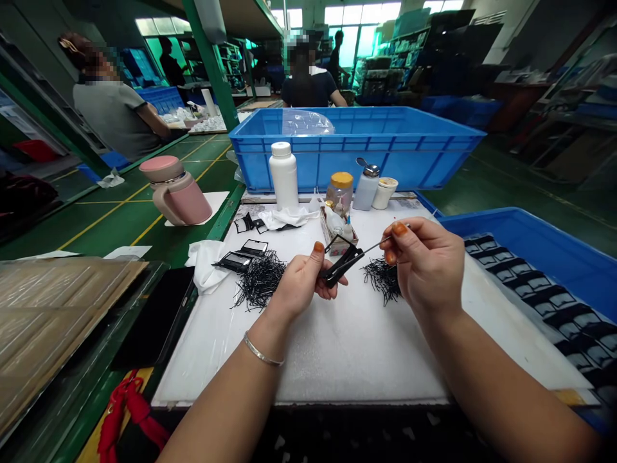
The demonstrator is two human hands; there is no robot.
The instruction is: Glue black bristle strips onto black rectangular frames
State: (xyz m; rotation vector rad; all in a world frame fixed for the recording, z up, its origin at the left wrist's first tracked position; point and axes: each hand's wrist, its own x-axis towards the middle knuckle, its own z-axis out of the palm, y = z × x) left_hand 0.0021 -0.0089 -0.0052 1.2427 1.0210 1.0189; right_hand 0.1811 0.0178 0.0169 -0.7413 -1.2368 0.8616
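My left hand (306, 280) is closed on a small black plastic case (344, 265) whose frame-like lid stands raised. A thin metal rod (376, 245) is pinched between the thumb and fingers of my right hand (424, 260), its far end reaching to the case. Whether the rod is a tweezer or a pick I cannot tell. Beside my left hand lies a pile of short black strips (260, 280). A second pile of black strips (380, 280) is partly covered by my right hand. More black cases (236, 260) rest at the left on the white work board (357, 360).
A large blue bin (357, 161) stands behind a white bottle (284, 177), a yellow-lidded jar (341, 190) and a pump bottle (367, 188). At the right, a blue crate (520, 225) holds rows of black cases. A pink mug (178, 193) is at left. People sit farther back.
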